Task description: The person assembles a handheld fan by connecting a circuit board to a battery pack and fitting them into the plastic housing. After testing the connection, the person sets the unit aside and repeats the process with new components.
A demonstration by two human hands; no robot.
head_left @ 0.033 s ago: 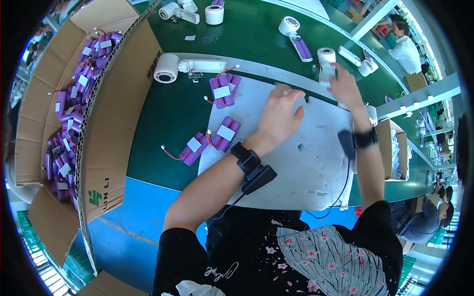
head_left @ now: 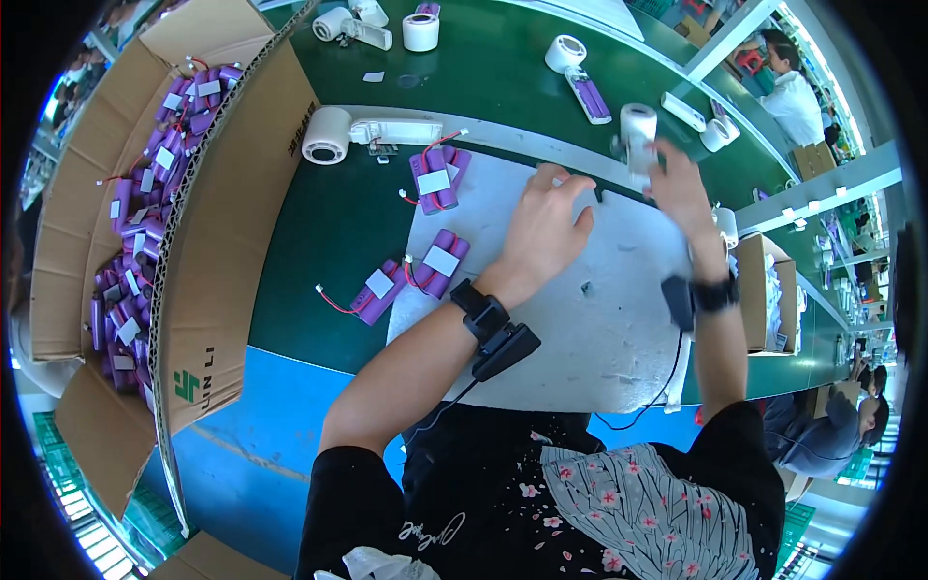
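From where I stand, the person's left hand (head_left: 547, 230) is empty, palm down over a scuffed pale grey rectangular pad (head_left: 580, 338), its fingers loosely curled and the thumb spread apart. The right hand (head_left: 679, 188) is blurred, its fingers at a white plastic device with a round head and a slim handle (head_left: 638, 130), over by the pad's far right edge; I can't tell whether they grip it or only touch it. Left of the left hand, a purple shrink-wrapped battery pack with a white label and red wires (head_left: 433, 181) overlaps another at the pad's far left corner. Nearer the person, a second labelled purple pack (head_left: 446, 263) lies at the pad's left edge, and a third (head_left: 379, 291) sits just beside it on the dark green tabletop (head_left: 300, 232). A white round-headed device with an opened handle (head_left: 333, 133) lies farther back, close to a tall brown cardboard box (head_left: 222, 242) heaped with similar purple packs (head_left: 135, 261).
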